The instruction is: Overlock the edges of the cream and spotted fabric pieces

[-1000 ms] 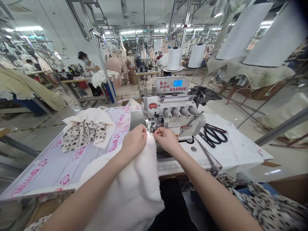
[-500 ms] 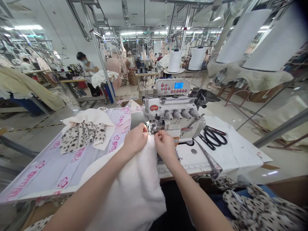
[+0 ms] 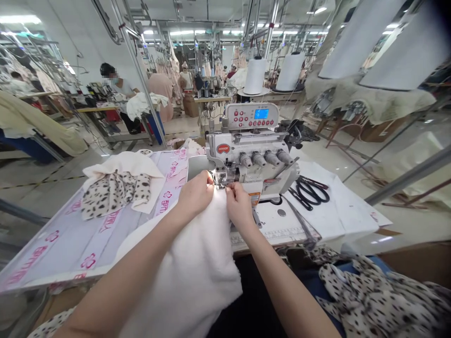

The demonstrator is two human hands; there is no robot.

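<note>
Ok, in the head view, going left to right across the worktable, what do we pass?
Black-spotted cream fabric → left hand → right hand, both pinching the white fleece → overlock machine's tension dials → black-handled scissors.

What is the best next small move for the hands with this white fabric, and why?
Probably guide the white fabric a little further under the presser foot of the overlock machine, since the left hand and right hand both pinch its edge just in front of the foot.
</note>
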